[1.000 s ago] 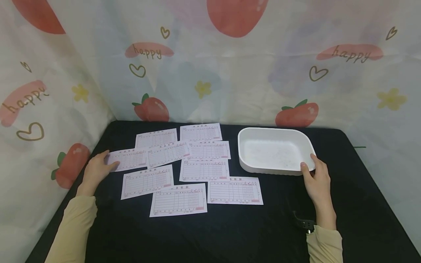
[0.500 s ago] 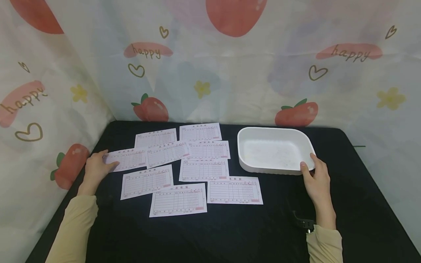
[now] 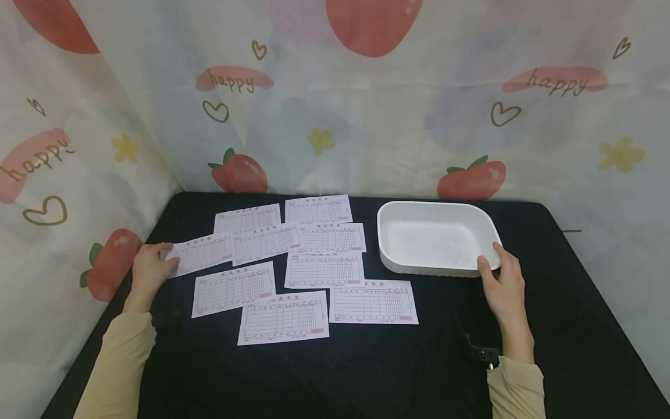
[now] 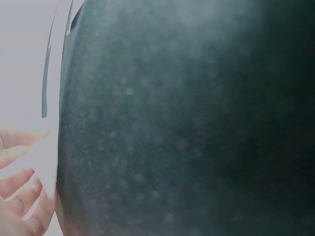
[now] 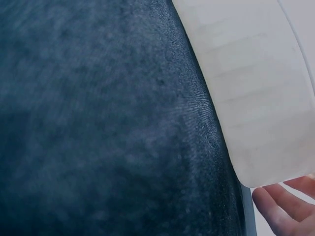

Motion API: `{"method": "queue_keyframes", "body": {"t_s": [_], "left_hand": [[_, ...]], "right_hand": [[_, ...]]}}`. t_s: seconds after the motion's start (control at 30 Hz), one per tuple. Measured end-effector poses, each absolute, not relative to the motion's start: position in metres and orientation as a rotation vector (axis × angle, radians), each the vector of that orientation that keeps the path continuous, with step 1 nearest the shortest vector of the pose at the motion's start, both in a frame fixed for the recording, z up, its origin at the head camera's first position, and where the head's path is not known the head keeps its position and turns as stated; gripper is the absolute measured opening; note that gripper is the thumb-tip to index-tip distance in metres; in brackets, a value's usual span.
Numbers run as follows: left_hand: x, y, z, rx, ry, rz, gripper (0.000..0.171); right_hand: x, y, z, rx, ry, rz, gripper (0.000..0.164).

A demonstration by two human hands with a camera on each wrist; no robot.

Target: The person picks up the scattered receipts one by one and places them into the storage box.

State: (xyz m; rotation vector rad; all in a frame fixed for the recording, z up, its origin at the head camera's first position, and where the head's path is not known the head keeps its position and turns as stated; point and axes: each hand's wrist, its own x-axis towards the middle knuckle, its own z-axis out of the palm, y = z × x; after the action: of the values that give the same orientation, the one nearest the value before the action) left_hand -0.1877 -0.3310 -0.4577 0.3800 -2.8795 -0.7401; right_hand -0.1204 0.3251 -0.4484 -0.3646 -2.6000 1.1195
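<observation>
In the head view, my left hand [image 3: 150, 269] pinches the left end of a printed receipt slip [image 3: 201, 254], thumb at its front edge. The slip lies at a slant, its right end beside another slip [image 3: 266, 244]. The left wrist view shows the hand's fingers [image 4: 19, 194] spread against the pale paper, which is washed out there. My right hand [image 3: 505, 291] holds the near right corner of a white plastic tray [image 3: 419, 270], thumb on the front and fingers around the side. In the right wrist view, fingertips [image 5: 263, 196] sit right at the tray's corner.
More receipt slips lie spread on the black cloth [image 3: 366, 372], some overlapping, including a front one [image 3: 285, 319], a right one [image 3: 374, 302] and a back one [image 3: 319, 209]. The tray's floor is bare. A printed curtain [image 3: 366, 116] stands behind and beside the table.
The left hand has shifted slightly left, turning the pinched slip so that its left end sits lower. The right hand and the tray stay in place; the head view has shifted slightly.
</observation>
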Motion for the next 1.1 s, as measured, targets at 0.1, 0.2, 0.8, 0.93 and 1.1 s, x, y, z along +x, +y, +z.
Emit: {"method": "queue_keyframes", "body": {"t_s": [0.1, 0.2, 0.8, 0.93, 1.1], "left_hand": [[-0.186, -0.333, -0.459, 0.403, -2.834, -0.753, 0.038], [-0.184, -0.334, -0.458, 0.442, -2.786, -0.773, 0.037], [-0.170, -0.330, -0.444, 0.616, -2.553, -0.916, 0.043], [-0.167, -0.330, -0.442, 0.623, -2.510, -0.944, 0.042], [-0.163, -0.331, -0.438, 0.635, -2.480, -0.967, 0.041]], "right_hand": [[-0.120, 0.325, -0.449, -0.365, -2.603, 1.125, 0.058], [-0.120, 0.326, -0.450, -0.366, -2.604, 1.125, 0.058], [-0.121, 0.327, -0.451, -0.380, -2.604, 1.128, 0.058], [-0.121, 0.327, -0.452, -0.383, -2.602, 1.127, 0.057], [-0.121, 0.327, -0.452, -0.381, -2.602, 1.128, 0.058]]}}
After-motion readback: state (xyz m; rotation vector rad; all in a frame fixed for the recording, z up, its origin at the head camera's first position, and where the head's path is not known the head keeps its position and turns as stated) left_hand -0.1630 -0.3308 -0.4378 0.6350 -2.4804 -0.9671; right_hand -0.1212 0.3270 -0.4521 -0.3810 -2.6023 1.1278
